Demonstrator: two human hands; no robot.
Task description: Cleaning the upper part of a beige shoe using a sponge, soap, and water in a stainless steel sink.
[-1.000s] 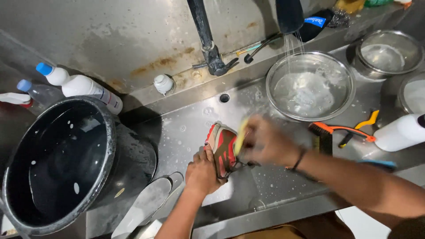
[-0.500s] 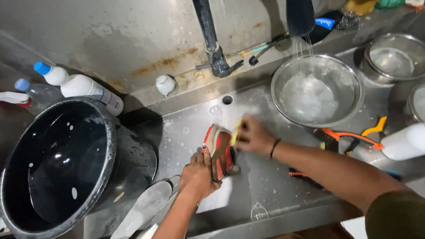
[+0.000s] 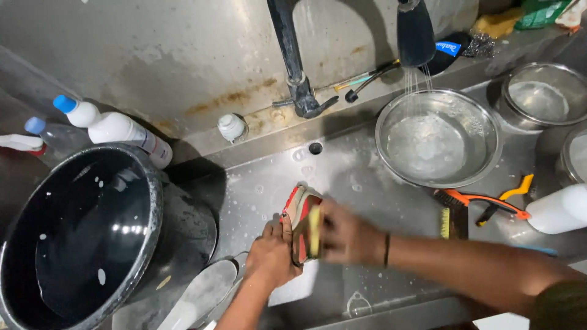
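Shoe (image 3: 299,211) lies on its side on the wet steel sink floor (image 3: 367,177), below the tap; left hand (image 3: 269,256) has its grip closed round the heel end, right hand (image 3: 348,235) has its grip closed on a yellow sponge (image 3: 314,231) pressed to the shoe's side. Suds spot the metal, and the sprayer (image 3: 416,30) is running water into the steel bowl (image 3: 437,137). Judged mid-scrub: rinsing is not yet done, and an orange-handled brush (image 3: 471,205) lies unused beside the bowl.
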